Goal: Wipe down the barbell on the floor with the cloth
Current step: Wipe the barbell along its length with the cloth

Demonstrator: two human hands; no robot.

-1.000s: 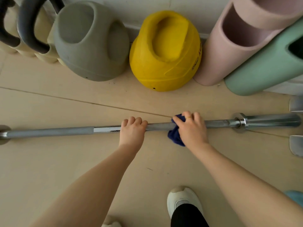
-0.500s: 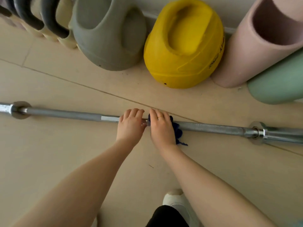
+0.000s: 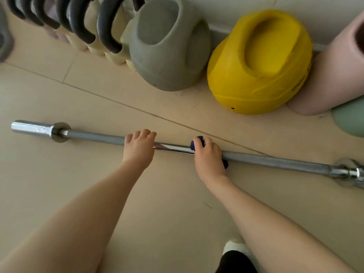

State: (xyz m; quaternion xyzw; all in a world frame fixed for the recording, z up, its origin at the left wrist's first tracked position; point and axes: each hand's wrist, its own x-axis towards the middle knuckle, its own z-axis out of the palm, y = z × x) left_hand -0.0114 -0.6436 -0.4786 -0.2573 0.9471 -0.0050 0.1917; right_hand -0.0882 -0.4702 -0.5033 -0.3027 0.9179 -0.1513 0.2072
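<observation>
1. Barbell [image 3: 275, 160]: one, with two collars in view.
2. Blue cloth [image 3: 198, 141]: one.
3. Hands: two; left hand [image 3: 138, 149], right hand [image 3: 208, 156].
4. Large kettlebells: two; grey kettlebell [image 3: 169, 46], yellow kettlebell [image 3: 260, 64].
5. Foam rollers: two; pink roller [image 3: 334, 75], green roller [image 3: 350, 117].
6. Black handles [image 3: 106, 26] at rear left: at least four; exact count unclear.
7. Shoe [image 3: 234, 247]: one.

Nothing can be read for certain: the yellow kettlebell [image 3: 260, 64] carries dark lettering low on its right side, too small and slanted to make out, and the other things show no print.
</observation>
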